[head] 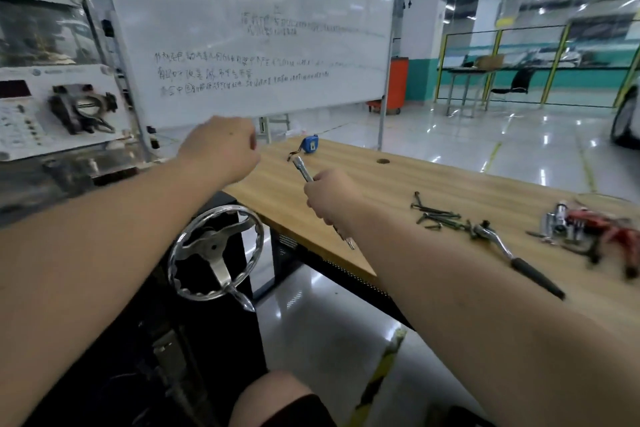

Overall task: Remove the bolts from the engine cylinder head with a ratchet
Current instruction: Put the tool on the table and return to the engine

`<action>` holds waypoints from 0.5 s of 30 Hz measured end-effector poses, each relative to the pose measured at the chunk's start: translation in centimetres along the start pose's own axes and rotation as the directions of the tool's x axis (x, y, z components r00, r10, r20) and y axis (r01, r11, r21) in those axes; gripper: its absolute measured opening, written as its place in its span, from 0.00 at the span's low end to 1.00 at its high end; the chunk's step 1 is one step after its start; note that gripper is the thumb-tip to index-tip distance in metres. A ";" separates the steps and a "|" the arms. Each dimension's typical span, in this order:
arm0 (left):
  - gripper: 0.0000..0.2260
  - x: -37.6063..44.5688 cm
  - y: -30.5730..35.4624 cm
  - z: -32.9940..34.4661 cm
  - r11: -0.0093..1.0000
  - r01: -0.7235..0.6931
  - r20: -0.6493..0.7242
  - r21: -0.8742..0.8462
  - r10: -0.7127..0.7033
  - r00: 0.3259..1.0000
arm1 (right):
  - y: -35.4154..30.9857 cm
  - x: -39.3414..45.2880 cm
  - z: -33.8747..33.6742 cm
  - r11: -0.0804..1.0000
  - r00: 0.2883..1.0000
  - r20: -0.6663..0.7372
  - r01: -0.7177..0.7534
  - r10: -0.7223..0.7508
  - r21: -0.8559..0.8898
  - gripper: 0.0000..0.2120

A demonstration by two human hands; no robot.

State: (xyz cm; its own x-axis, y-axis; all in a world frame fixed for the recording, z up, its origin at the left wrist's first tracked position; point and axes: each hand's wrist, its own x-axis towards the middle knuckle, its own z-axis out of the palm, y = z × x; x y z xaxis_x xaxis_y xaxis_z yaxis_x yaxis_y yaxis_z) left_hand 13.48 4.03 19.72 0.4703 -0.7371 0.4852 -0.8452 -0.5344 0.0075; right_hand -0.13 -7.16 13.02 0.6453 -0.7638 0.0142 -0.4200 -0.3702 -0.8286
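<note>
Chrome extension bar (304, 170) sits pinched in the right hand (330, 196), its long axis pointing away and left; the ratchet (512, 253) lies on the wooden surface (398, 184) to its right beside loose bolts (437, 216), far from the curled, empty-looking left hand (221, 147)

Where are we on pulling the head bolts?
Done: a pile of dark bolts lies on the wooden table, so some appear out. In hand: the right hand grips a chrome extension bar; the left hand holds nothing visible. The ratchet lies idle beside the bolts. Left: cannot tell; the cylinder head isn't in view.
</note>
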 end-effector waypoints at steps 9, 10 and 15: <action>0.04 -2.8 17.6 13.3 0.942 -0.144 0.268 -0.302 0.229 0.936 | 11.9 -3.2 -11.0 0.828 0.979 -0.120 -0.203 0.164 -0.523 0.06; 0.05 -3.1 18.9 14.3 0.936 -0.147 0.278 -0.319 0.240 0.930 | 13.0 -3.4 -11.6 0.798 0.977 -0.129 -0.212 0.168 -0.563 0.06; 0.06 -3.5 23.3 17.7 0.911 -0.098 0.328 -0.400 0.242 0.913 | 17.7 -2.6 -12.9 0.676 0.972 -0.157 -0.234 0.174 -0.699 0.09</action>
State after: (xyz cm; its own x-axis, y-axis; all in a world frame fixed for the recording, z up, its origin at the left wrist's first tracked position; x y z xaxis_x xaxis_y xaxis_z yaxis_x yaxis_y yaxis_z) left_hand -3.39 -13.13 2.72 0.3081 -0.9381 0.1583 -0.9179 -0.2494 0.3088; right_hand -17.49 -18.56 5.51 0.4542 -0.8899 -0.0428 -0.8807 -0.4412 -0.1721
